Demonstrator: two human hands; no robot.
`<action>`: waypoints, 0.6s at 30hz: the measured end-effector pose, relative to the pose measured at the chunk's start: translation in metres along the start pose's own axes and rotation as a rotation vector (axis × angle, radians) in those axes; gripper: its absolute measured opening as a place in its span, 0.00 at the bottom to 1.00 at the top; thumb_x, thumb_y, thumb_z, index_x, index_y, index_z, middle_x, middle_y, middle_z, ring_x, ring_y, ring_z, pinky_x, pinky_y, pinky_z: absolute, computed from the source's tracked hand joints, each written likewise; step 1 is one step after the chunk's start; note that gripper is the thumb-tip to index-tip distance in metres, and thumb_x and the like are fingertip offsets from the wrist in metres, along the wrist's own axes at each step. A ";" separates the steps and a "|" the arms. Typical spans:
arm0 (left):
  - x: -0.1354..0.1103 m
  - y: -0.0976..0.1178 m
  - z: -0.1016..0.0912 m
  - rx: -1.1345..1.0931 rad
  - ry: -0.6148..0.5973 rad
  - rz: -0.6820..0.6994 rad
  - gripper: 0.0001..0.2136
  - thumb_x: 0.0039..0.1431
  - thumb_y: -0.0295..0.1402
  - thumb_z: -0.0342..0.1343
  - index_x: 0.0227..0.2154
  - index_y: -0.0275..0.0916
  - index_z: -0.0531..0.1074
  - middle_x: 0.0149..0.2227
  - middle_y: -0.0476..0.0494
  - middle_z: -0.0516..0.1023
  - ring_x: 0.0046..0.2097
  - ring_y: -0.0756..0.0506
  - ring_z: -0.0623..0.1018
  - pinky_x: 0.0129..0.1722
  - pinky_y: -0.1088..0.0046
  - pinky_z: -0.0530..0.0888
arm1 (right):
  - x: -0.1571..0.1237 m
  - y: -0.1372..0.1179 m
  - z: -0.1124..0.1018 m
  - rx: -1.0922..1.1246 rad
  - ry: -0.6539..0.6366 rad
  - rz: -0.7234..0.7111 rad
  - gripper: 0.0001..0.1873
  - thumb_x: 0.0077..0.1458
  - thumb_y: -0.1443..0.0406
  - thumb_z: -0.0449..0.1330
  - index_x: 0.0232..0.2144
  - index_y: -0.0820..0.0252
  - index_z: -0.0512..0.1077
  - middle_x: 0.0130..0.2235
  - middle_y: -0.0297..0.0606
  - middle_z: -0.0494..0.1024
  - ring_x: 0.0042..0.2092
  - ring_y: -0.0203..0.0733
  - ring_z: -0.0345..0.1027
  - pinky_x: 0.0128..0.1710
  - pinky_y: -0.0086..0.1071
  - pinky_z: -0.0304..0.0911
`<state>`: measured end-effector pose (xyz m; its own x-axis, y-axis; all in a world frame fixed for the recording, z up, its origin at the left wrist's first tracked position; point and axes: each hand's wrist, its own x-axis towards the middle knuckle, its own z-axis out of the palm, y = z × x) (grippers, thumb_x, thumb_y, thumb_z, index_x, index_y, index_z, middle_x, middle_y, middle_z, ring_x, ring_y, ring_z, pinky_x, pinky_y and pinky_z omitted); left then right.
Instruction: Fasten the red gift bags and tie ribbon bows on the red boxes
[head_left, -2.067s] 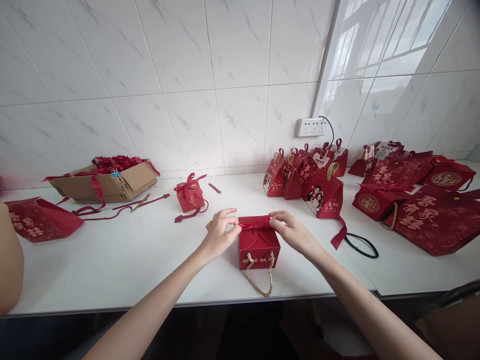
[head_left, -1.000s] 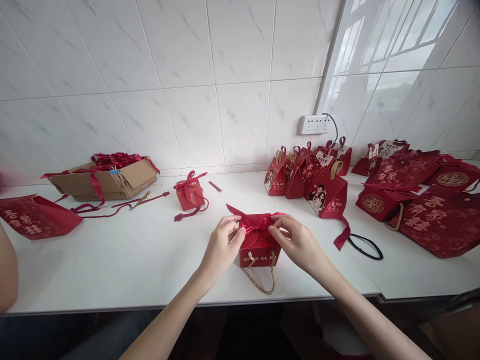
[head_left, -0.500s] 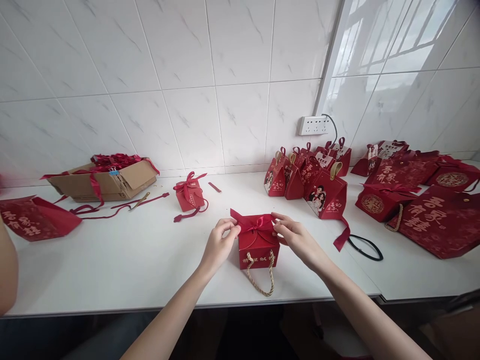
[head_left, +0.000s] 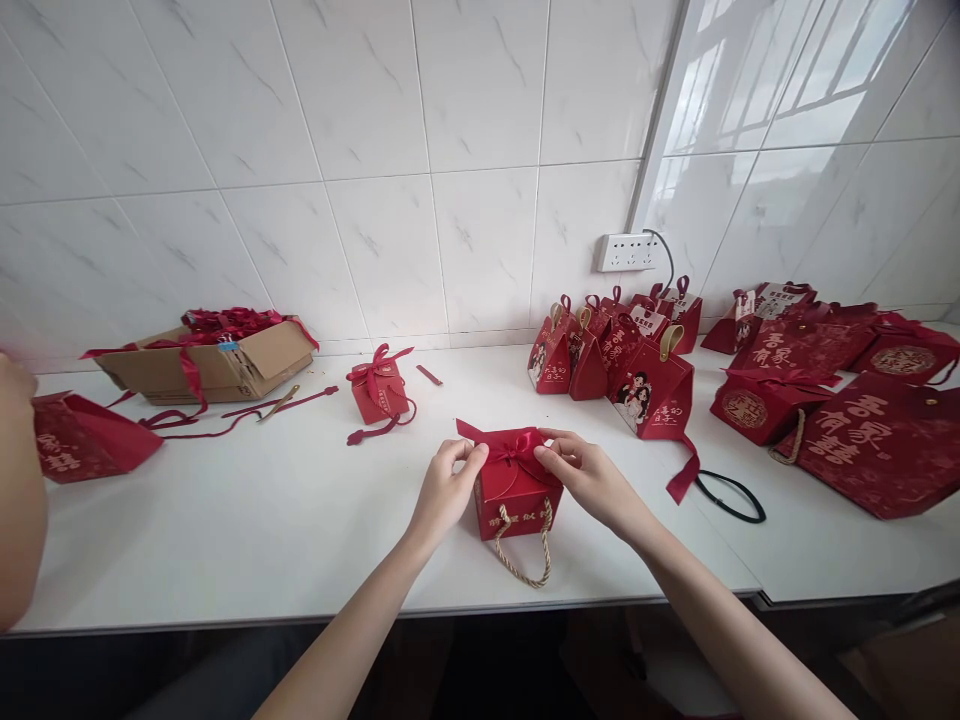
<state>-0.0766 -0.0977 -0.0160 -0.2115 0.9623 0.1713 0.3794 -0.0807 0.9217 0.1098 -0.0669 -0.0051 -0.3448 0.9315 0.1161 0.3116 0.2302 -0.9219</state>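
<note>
A small red gift box (head_left: 517, 505) with gold lettering stands near the front edge of the white table (head_left: 247, 540). A gold rope handle (head_left: 523, 578) hangs from its front face. Across the top lies a red ribbon (head_left: 517, 446) tied in a bow. My left hand (head_left: 444, 492) pinches the ribbon's left side between thumb and fingers. At the bow's right side, my right hand (head_left: 589, 480) also pinches the ribbon, its thumb over the top. The ribbon parts under the fingers of both hands are hidden.
Several red gift boxes (head_left: 651, 395) stand at the back right, with more piled at the far right. A black loop (head_left: 731, 497) lies near them. A cardboard box (head_left: 217, 372) of ribbons, scissors (head_left: 279, 401) and another person's arm (head_left: 19, 520) are at left.
My right hand has shifted left, closer in on the bow. The gift box has turned slightly. At the far left, the other person's arm has moved in over the red box there.
</note>
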 end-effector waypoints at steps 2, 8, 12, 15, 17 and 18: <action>-0.001 -0.002 -0.002 0.000 -0.019 0.007 0.16 0.55 0.45 0.49 0.21 0.39 0.61 0.30 0.48 0.67 0.35 0.48 0.69 0.37 0.72 0.66 | 0.001 0.000 -0.001 0.056 -0.008 0.043 0.22 0.53 0.49 0.53 0.21 0.61 0.67 0.51 0.46 0.69 0.48 0.51 0.68 0.46 0.41 0.63; -0.002 -0.005 -0.007 -0.173 -0.101 -0.023 0.17 0.54 0.46 0.51 0.21 0.38 0.60 0.32 0.47 0.64 0.36 0.49 0.68 0.36 0.74 0.70 | 0.001 -0.003 -0.004 0.243 -0.043 0.102 0.22 0.49 0.48 0.57 0.20 0.62 0.67 0.50 0.49 0.70 0.58 0.54 0.58 0.48 0.40 0.65; 0.000 -0.006 -0.008 -0.193 -0.100 -0.005 0.18 0.54 0.45 0.51 0.19 0.39 0.56 0.29 0.49 0.60 0.32 0.50 0.65 0.31 0.76 0.69 | 0.002 0.001 -0.004 0.330 -0.043 0.117 0.22 0.48 0.49 0.59 0.19 0.62 0.67 0.53 0.51 0.68 0.61 0.55 0.53 0.48 0.40 0.67; 0.000 -0.007 -0.008 -0.183 -0.111 0.003 0.18 0.55 0.44 0.51 0.18 0.39 0.54 0.28 0.50 0.59 0.30 0.51 0.63 0.31 0.77 0.68 | 0.003 0.005 -0.005 0.350 -0.062 0.107 0.21 0.50 0.51 0.59 0.18 0.62 0.67 0.53 0.51 0.66 0.64 0.53 0.46 0.48 0.39 0.68; 0.000 -0.008 -0.008 -0.227 -0.111 -0.019 0.18 0.54 0.44 0.51 0.18 0.39 0.54 0.28 0.50 0.58 0.30 0.52 0.63 0.31 0.77 0.69 | 0.003 0.007 -0.006 0.338 -0.075 0.094 0.21 0.52 0.52 0.57 0.18 0.62 0.68 0.54 0.51 0.66 0.65 0.52 0.43 0.48 0.39 0.68; 0.000 -0.008 -0.007 -0.254 -0.108 -0.030 0.18 0.54 0.44 0.51 0.18 0.39 0.55 0.28 0.50 0.57 0.30 0.52 0.63 0.32 0.76 0.70 | 0.002 0.007 -0.006 0.338 -0.077 0.087 0.21 0.53 0.52 0.57 0.18 0.61 0.68 0.54 0.51 0.66 0.65 0.52 0.41 0.48 0.39 0.68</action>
<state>-0.0860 -0.0991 -0.0212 -0.1167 0.9863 0.1169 0.1336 -0.1011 0.9859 0.1162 -0.0614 -0.0087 -0.3998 0.9165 0.0150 0.0372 0.0325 -0.9988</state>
